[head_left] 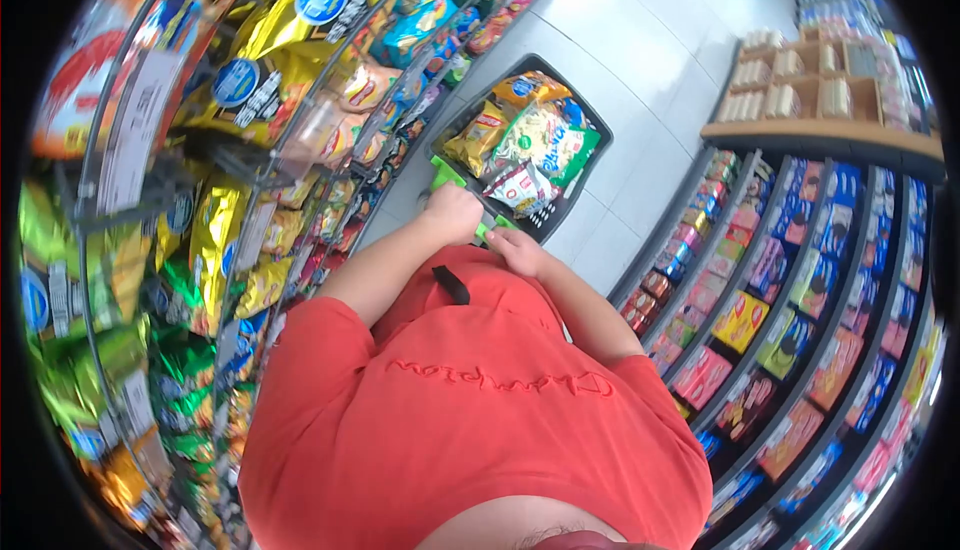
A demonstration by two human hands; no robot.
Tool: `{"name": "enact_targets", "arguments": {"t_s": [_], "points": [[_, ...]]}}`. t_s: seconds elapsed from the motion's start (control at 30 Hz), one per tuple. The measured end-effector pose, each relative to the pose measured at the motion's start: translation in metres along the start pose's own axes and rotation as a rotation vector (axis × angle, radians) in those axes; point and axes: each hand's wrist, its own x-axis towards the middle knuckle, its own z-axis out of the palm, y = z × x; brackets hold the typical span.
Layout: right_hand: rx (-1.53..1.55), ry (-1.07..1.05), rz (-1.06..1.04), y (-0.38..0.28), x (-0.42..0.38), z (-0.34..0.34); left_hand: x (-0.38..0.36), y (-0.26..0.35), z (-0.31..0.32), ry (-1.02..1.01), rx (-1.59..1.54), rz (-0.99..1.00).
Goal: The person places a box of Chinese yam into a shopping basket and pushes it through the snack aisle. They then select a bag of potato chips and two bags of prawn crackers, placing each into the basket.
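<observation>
From the head camera, the left hand (pixel 452 212) is closed around the green handle (pixel 447 176) of a dark shopping basket (pixel 590 122), which sits toward twelve o'clock on the white floor (pixel 640 40). The right hand (pixel 515 248), just at four o'clock of the left, curls its fingers on the same handle. Snack bags (pixel 535 140) fill the basket. Snack shelves (pixel 230 100) run at nine o'clock, boxed goods (pixel 790 290) at three.

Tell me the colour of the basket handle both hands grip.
Bright green handle on a dark basket, seen best in the head view.
</observation>
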Motion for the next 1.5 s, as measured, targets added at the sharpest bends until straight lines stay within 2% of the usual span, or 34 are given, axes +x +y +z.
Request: {"name": "enact_targets", "arguments": {"t_s": [0.07, 0.1, 0.33, 0.43, 0.53, 0.6, 0.67, 0.7, 0.9, 1.13, 1.2, 1.33, 1.4, 1.5], "points": [[0.213, -0.272, 0.152, -0.011, -0.001, 0.000, -0.013, 0.001, 0.010, 0.031, 0.054, 0.008], [0.225, -0.381, 0.125, -0.013, 0.000, 0.000, -0.019, 0.003, 0.014, 0.027, 0.049, -0.031], [0.015, -0.658, 0.028, -0.019, 0.001, 0.022, -0.063, 0.018, 0.047, 0.113, 0.034, -0.118], [0.106, -0.575, -0.004, -0.010, -0.009, 0.051, -0.082, 0.020, 0.063, 0.141, 0.028, -0.158], [0.123, -0.581, -0.033, -0.003, -0.013, 0.070, -0.098, 0.027, 0.069, 0.172, 0.020, -0.187], [0.097, -0.600, -0.020, -0.004, -0.012, 0.083, -0.111, 0.022, 0.077, 0.158, 0.005, -0.175], [-0.038, -0.623, -0.114, -0.009, -0.013, 0.101, -0.129, 0.021, 0.085, 0.120, -0.008, -0.179], [-0.027, -0.661, -0.069, -0.014, -0.014, 0.109, -0.137, 0.015, 0.091, 0.121, 0.010, -0.159], [0.069, -0.586, -0.094, -0.018, -0.019, 0.164, -0.168, 0.002, 0.096, 0.013, 0.107, -0.150], [0.011, -0.553, -0.094, -0.012, -0.029, 0.218, -0.212, -0.004, 0.124, 0.051, 0.126, -0.125], [0.135, -0.512, -0.043, -0.010, -0.037, 0.230, -0.220, -0.002, 0.133, 0.023, 0.120, -0.127], [0.079, -0.474, 0.031, -0.019, -0.051, 0.241, -0.232, 0.004, 0.146, 0.089, 0.098, -0.145], [-0.119, -0.293, -0.094, -0.011, -0.051, 0.252, -0.233, 0.004, 0.152, 0.100, 0.114, -0.181], [-0.122, -0.199, -0.102, -0.024, -0.060, 0.256, -0.233, 0.011, 0.158, 0.039, 0.086, -0.238]]}}
